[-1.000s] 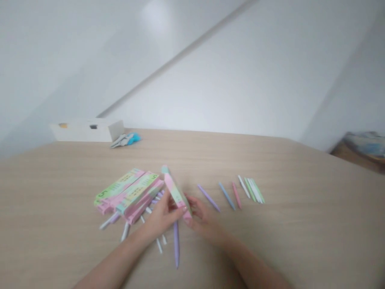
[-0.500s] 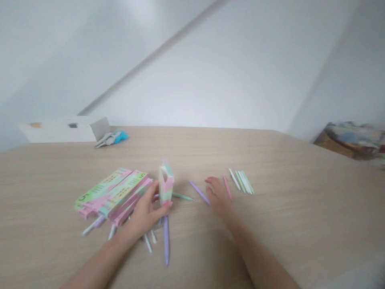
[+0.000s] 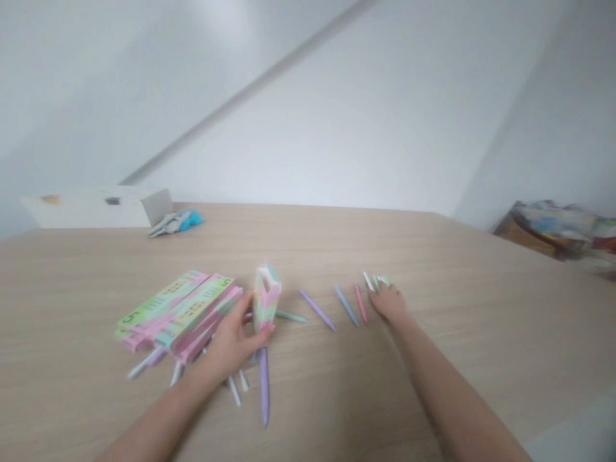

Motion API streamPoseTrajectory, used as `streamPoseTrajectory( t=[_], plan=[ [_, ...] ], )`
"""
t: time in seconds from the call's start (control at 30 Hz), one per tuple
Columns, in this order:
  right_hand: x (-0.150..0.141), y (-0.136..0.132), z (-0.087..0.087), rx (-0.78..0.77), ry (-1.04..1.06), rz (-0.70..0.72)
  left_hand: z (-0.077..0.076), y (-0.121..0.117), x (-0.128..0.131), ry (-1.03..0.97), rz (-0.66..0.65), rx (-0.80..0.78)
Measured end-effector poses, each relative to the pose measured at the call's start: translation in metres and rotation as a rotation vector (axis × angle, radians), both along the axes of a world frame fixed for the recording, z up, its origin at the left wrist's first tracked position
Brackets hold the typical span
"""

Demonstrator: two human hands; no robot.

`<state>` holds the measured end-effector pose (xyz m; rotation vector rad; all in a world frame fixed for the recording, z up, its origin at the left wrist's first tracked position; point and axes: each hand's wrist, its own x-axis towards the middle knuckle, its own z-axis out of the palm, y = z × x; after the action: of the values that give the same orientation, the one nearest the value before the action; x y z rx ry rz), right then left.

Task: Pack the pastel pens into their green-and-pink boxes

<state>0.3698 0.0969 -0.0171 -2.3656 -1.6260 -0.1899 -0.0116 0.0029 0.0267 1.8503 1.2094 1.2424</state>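
My left hand is closed around a slim pastel pen box, held upright with its open end facing up. At the right, my right hand curls its fingers down over the group of white and green pens; only their far ends show past it. To the left of that hand lie a pink pen, a blue pen and a purple pen. A green pen sticks out beside the held box, and another purple pen lies below it.
Several pastel boxes are piled at the left, with white and purple pens under and around them. Farther back stand a white box and a grey and blue crumpled thing. Blurred items sit beyond the table's right edge.
My right hand has let go of the pastel box and moved right, past the single pens, to the white and green ones. My left hand has kept the box and turned its open end up.
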Motion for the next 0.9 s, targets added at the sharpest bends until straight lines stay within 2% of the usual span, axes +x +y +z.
streamPoseTrajectory(
  t=[0.3,0.5,0.9],
  plan=[
    [-0.014,-0.005,-0.004,-0.062,-0.097,0.165,0.004,0.002,-0.003,0.016,0.011,-0.014],
    [-0.028,-0.013,0.001,-0.091,-0.132,0.243,0.004,0.005,-0.007,0.008,0.012,0.028],
    [-0.081,-0.033,0.01,-0.121,-0.116,0.436,0.004,0.009,-0.011,-0.058,0.029,0.071]
  ],
)
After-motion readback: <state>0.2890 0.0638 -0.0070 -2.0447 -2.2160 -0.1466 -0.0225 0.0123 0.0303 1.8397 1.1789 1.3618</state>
